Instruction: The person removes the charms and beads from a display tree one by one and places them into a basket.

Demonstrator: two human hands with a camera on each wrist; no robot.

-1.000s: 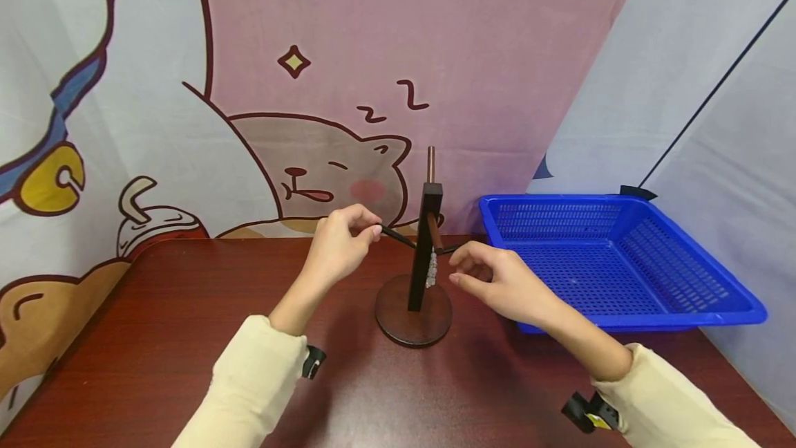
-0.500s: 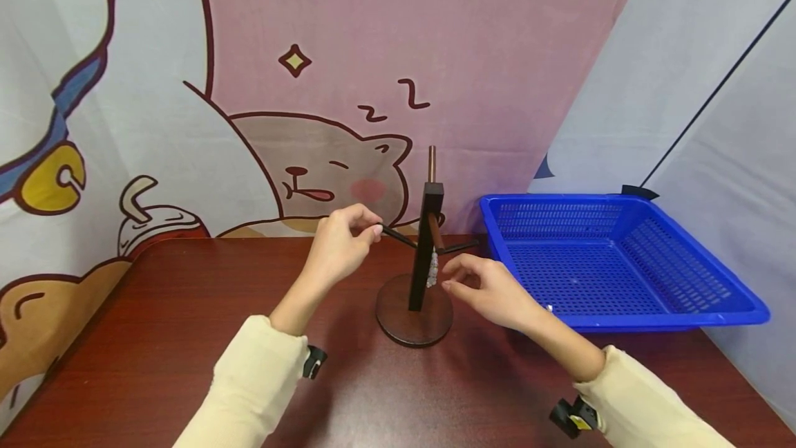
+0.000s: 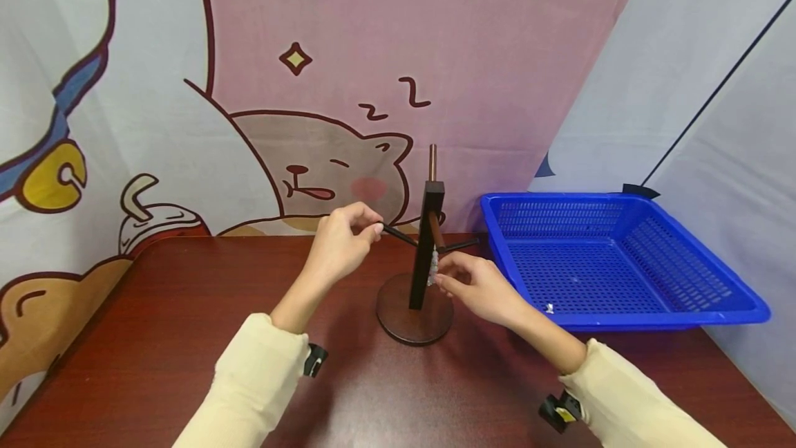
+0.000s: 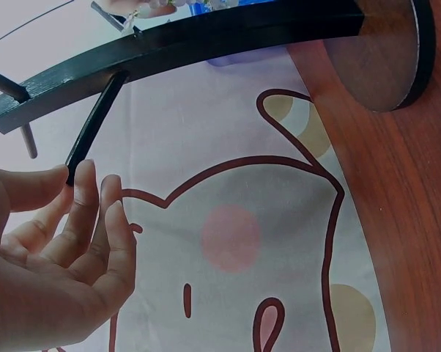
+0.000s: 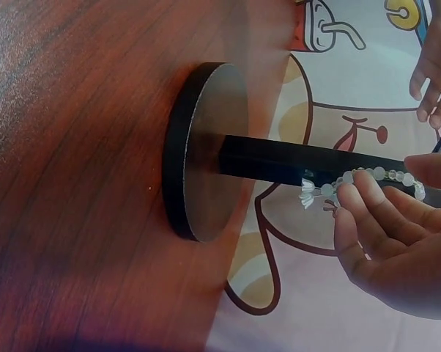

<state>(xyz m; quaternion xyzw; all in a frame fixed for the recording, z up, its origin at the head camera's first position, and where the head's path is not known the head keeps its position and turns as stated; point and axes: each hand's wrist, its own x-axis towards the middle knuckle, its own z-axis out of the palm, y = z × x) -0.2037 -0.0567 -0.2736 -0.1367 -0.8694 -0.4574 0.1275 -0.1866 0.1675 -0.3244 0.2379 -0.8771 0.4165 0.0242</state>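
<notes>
A dark wooden jewelry stand [image 3: 425, 247] with a round base [image 3: 415, 327] stands upright, pegs sticking out from its post. My left hand [image 3: 342, 237] pinches the tip of its left peg [image 4: 96, 128] between thumb and fingers. From the right side hangs a bracelet of pale, clear beads [image 5: 380, 174] with a small whitish flower-like charm [image 5: 307, 192] at its lower end. My right hand [image 5: 396, 242] touches the beads with its loosely bent fingertips, and the thumb lies apart from them in the right wrist view. Part of the bracelet is hidden behind the fingers.
A blue plastic basket [image 3: 703, 320] sits right of the stand, with a small shiny white piece [image 3: 550, 308] inside near its front. The reddish-brown wooden table [image 3: 249, 282] ends at a cartoon-printed cloth [image 3: 497, 54] behind.
My right hand has moved left and down from near the right peg's end to the hanging bracelet, uncovering the white piece in the basket. My left hand has stayed on its peg.
</notes>
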